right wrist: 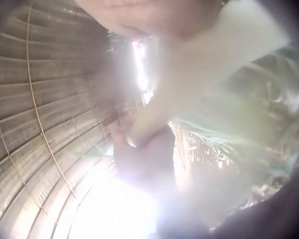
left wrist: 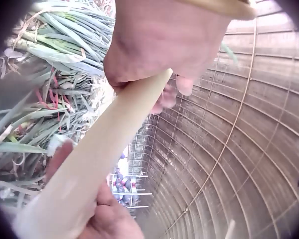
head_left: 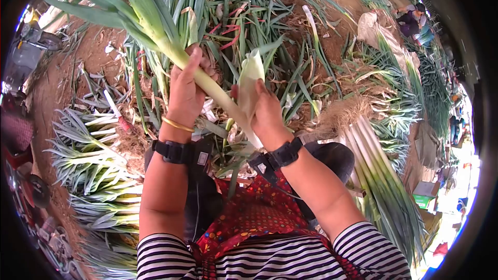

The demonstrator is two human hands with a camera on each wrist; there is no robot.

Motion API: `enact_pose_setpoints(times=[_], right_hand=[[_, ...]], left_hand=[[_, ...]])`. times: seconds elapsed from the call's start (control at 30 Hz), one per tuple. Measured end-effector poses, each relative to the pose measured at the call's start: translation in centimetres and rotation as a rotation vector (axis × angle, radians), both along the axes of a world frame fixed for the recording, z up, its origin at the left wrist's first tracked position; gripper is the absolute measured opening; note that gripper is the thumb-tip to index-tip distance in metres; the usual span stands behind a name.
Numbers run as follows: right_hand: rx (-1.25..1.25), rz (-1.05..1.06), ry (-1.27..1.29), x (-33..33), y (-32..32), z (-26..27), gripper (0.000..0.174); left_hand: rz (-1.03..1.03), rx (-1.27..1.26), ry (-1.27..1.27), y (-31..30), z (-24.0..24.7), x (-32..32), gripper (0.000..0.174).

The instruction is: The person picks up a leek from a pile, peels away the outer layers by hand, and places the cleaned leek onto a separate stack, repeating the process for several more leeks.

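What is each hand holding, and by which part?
Left hand: leek, gripped round its pale stem below the leaves. Right hand: a peeled-back outer layer.

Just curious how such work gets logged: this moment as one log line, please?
left hand: grips stalk | right hand: holds pale leaf beside it | bundle: at person's right

brown ground (head_left: 95, 46) is spreading below, and a grey-brown roof (left wrist: 269, 129) is curving above, thin ribs (left wrist: 234, 119) crossing it. bright light (head_left: 459, 228) is glaring far right, near a green box (head_left: 421, 201).
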State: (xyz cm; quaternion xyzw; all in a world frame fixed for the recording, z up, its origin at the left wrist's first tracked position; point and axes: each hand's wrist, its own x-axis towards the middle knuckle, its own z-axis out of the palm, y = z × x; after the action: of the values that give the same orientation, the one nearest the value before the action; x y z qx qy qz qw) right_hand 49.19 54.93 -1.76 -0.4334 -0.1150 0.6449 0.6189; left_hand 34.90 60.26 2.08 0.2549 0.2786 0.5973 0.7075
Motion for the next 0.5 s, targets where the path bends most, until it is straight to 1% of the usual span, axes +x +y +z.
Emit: enact_pose_setpoints(times=[0.03, 0.07, 0.1, 0.13, 0.2, 0.23, 0.27, 0.3, 0.33, 0.37, 0.4, 0.43, 0.47, 0.5], right_hand=[[-0.050, -0.017, 0.121, 0.2, 0.0, 0.0, 0.027], [-0.099, -0.034, 0.243, 0.3, -0.2, 0.2, 0.024], [-0.204, -0.080, 0.354, 0.2, -0.4, 0.8, 0.024], [-0.209, -0.077, 0.350, 0.4, -0.8, 0.9, 0.024], [0.189, 0.178, 0.632, 0.6, -2.1, 2.0, 0.025], [0.152, 0.157, 0.506, 0.3, -3.0, 3.3, 0.025], [0.204, 0.190, 0.454, 0.2, -3.9, 4.4, 0.026], [0.287, 0.216, 0.482, 0.5, -4.6, 3.8, 0.024], [0.372, 0.243, 0.509, 0.7, -5.4, 3.1, 0.022], [0.370, 0.246, 0.509, 0.6, -6.5, 3.6, 0.022], [0.297, 0.106, 0.215, 0.2, -7.9, 4.5, 0.016], [0.221, -0.030, -0.079, 0.1, -9.0, 5.0, 0.020], [0.221, -0.026, -0.078, 0.5, -9.7, 4.8, 0.020], [0.496, -0.042, -0.883, 1.4, -10.4, 4.6, 0.031]], left_hand=[[0.097, -0.046, 0.033, 0.2, -0.2, 0.6, 0.024], [0.097, -0.051, 0.031, 0.6, -0.1, 0.5, 0.024], [0.131, -0.038, 0.047, 1.0, -0.2, 0.0, 0.022], [0.167, -0.025, 0.063, 1.4, -0.2, -0.5, 0.021], [0.182, -0.054, 0.032, 2.4, -0.2, -1.9, 0.023], [0.099, -0.046, -0.100, 3.1, -0.6, -3.0, 0.024], [0.016, -0.037, -0.232, 3.6, -0.8, -4.0, 0.025], [0.014, -0.066, -0.284, 3.9, -0.9, -4.5, 0.024], [0.015, -0.066, -0.285, 4.2, -1.1, -5.1, 0.024], [0.009, -0.063, -0.341, 4.5, -1.5, -5.9, 0.023], [0.002, -0.060, -0.396, 4.7, -1.5, -6.4, 0.022], [-0.018, -0.069, -0.448, 4.9, -1.6, -7.0, 0.021], [-0.013, -0.068, -0.447, 4.9, -1.6, -7.2, 0.021], [-0.018, -0.059, -0.445, 4.8, -1.6, -7.4, 0.021]])
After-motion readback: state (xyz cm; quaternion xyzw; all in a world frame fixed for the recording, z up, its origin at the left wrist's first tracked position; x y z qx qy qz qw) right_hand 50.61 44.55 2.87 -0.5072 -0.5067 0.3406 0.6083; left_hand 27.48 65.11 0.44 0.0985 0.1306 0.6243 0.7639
